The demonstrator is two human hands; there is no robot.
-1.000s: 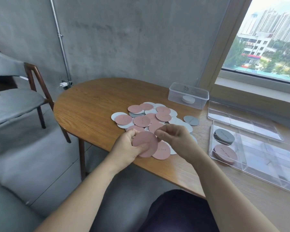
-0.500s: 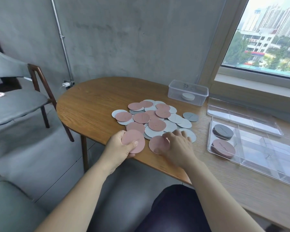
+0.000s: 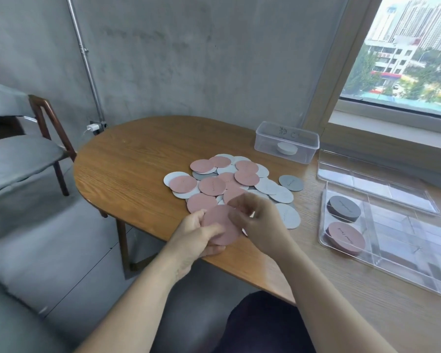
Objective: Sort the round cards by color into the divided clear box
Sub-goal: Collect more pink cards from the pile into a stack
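Note:
A heap of round pink, white and grey cards (image 3: 229, 182) lies on the wooden table (image 3: 138, 159). My left hand (image 3: 196, 238) grips a small stack of pink cards (image 3: 219, 225) above the table's front edge. My right hand (image 3: 260, 225) pinches another pink card (image 3: 236, 203) right over that stack; the card is blurred. The divided clear box (image 3: 392, 263) sits to the right, with a grey stack (image 3: 343, 208) and a pink stack (image 3: 346, 238) in its left compartments.
A small clear tub (image 3: 287, 141) holding a white stack stands behind the heap. The box's clear lid (image 3: 372, 184) lies behind the box. One grey card (image 3: 290, 182) rests apart, right of the heap. A chair (image 3: 18, 154) stands at the left.
My right hand lifted a pink card off the table and brought it over the stack held by my left hand. The left hand shifted slightly right and up.

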